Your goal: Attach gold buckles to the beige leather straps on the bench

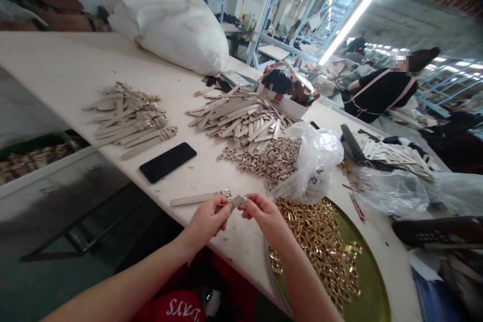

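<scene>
Two hands [207,220] [264,213] pinch a strap [236,202]; red cloth [171,308] reads "DAYS".

Bright, even workshop light with strong wide-angle warping.

A long ceiling tube light [358,7] is blazing white at the upper right, blowing out its own outline. The pale table [68,68] is reflecting softly; shadows are lying faint. Straight lines are bending toward the frame edges, the far background is blurring, and the lower left is sinking into dimness.
</scene>
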`<state>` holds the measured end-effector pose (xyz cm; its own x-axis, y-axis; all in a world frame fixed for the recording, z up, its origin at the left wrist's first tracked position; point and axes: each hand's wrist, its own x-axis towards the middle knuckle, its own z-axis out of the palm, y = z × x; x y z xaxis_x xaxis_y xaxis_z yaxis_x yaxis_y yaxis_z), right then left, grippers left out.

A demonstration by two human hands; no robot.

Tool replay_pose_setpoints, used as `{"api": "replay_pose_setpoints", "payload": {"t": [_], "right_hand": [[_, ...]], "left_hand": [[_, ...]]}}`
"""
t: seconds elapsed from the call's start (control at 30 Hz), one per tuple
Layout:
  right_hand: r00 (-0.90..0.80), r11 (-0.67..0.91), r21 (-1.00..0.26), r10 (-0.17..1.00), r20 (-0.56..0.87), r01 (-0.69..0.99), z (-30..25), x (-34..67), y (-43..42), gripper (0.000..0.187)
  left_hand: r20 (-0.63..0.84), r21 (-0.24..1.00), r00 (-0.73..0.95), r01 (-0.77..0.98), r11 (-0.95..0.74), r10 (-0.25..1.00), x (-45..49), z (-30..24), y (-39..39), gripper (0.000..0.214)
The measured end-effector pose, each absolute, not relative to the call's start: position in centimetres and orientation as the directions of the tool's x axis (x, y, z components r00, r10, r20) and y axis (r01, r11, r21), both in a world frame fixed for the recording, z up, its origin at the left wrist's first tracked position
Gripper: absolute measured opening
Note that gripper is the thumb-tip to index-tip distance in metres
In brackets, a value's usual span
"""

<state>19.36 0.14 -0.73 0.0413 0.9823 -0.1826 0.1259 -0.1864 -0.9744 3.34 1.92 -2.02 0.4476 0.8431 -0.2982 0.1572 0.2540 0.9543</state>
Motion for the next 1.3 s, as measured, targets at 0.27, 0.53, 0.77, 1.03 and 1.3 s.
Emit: {"api": "replay_pose_setpoints", "payload": {"t": [0.27,0.53,0.77,1.03,1.3], "right_hand": [[0.066,-0.212,-0.977,0.975,-0.214,-0.033,0.1,18.1,-3.4,0.023],[-0.047,-0.157,-0.973,0.985,-0.167,0.171,-0.7,18.5,-5.0,0.013],[-0.066,-0.192,-0.98,0.979,-0.195,0.053,-0.7,17.9,-5.4,0.012],[-0.013,-0.255,-0.958,0.967,-0.256,-0.133,-1.5,16.5,-5.8,0.016],[0.246,-0.19,-0.965,0.941,-0.232,-0.18,-2.9,15.4,-5.9,0.019]], "left_hand": [[-0.246,0.924,0.58,0.383,0.006,0.777,1.5,0.7,-0.1,0.028],[-0.331,0.815,0.642,0.564,-0.133,0.692,0.6,1.8,-0.5,0.023],[-0.324,0.781,0.676,0.586,-0.216,0.663,0.6,2.8,-0.7,0.023],[-0.287,0.808,0.657,0.557,-0.192,0.697,1.1,1.8,-0.7,0.023],[-0.254,0.931,0.642,0.365,0.003,0.723,1.4,0.2,-0.8,0.019]]}}
